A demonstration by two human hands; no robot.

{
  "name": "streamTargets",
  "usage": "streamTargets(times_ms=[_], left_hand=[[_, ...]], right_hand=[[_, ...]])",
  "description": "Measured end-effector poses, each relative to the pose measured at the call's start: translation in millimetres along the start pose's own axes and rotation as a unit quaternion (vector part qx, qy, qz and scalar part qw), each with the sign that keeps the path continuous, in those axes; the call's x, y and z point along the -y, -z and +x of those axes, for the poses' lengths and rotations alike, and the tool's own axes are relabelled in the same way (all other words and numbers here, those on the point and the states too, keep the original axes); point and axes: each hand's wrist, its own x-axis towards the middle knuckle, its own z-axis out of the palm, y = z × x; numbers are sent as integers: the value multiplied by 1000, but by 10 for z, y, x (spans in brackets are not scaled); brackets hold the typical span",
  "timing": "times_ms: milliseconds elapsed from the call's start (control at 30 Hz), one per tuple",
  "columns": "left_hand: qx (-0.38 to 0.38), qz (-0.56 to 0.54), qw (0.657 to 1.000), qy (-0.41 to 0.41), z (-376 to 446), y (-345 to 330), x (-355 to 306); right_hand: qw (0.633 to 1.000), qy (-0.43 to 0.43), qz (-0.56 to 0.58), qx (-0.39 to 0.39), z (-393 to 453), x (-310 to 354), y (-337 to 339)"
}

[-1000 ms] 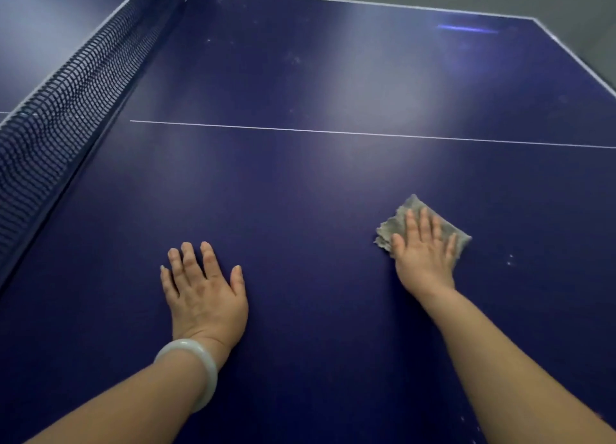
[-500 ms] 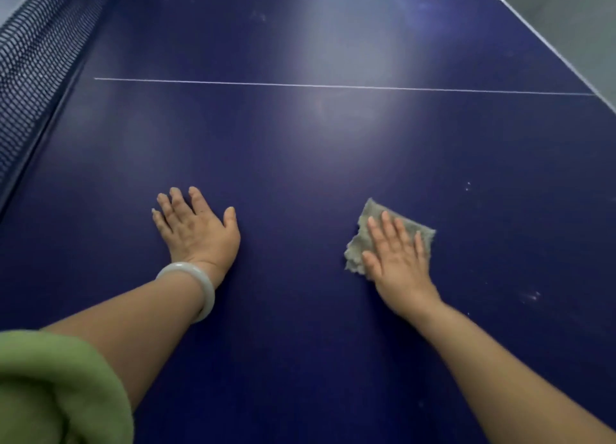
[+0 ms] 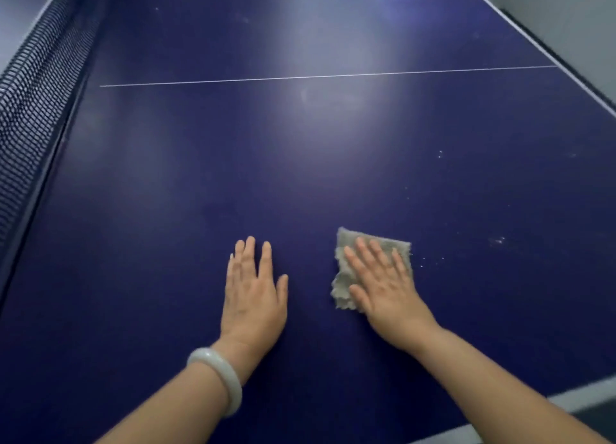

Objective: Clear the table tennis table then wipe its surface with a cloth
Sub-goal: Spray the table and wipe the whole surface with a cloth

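The dark blue table tennis table (image 3: 300,183) fills the view. A small grey cloth (image 3: 346,246) lies flat on it near the front, right of centre. My right hand (image 3: 383,287) presses down on the cloth with straight, spread fingers and covers most of it. My left hand (image 3: 253,293) rests flat on the bare table surface just left of the cloth, fingers straight, a pale bangle on its wrist.
The black net (image 3: 30,110) runs along the left side. A thin white centre line (image 3: 333,76) crosses the table farther out. Small white specks (image 3: 498,240) dot the surface right of the cloth. The table's white edges show at the right and the bottom right.
My right hand has slid the cloth toward me and leftward. My left hand has shifted along the table and now lies close beside the cloth. The camera has turned left.
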Motion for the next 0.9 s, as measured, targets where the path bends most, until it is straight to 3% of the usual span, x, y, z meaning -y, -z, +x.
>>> streamTargets(times_ms=[133, 200, 300, 367, 433, 467, 533, 633, 700, 767, 900], left_hand=[[-2, 107, 994, -29, -255, -200, -83], [-8, 122, 992, -23, -252, -215, -80], [4, 131, 991, -19, -238, -213, -88], [11, 130, 991, -14, -230, -216, -94], [10, 135, 991, -11, -226, -217, -96], [12, 138, 990, -11, -227, -215, -100], [15, 140, 990, -10, -227, -212, -102], [13, 133, 991, -9, -231, -207, -113], [13, 124, 992, -11, -233, -199, -122], [17, 120, 993, -9, -230, -199, -119], [12, 126, 992, -7, -236, -182, -126]], right_hand=[[959, -280, 40, 7, 102, -546, 165], [945, -322, 62, -23, 125, -343, 92], [978, -189, 22, -84, -140, 340, -139], [997, -47, -5, -56, -499, 593, -222], [999, 25, -18, -11, -712, 373, -193], [1000, 19, -20, -15, -740, 146, -158], [995, -95, 4, -25, -690, -325, -85], [941, -335, 38, -21, -580, -680, 25], [920, -386, 53, -47, -512, -466, -23], [939, -331, 39, -83, -564, 29, -152], [993, -96, 7, -75, -1116, 950, -349]])
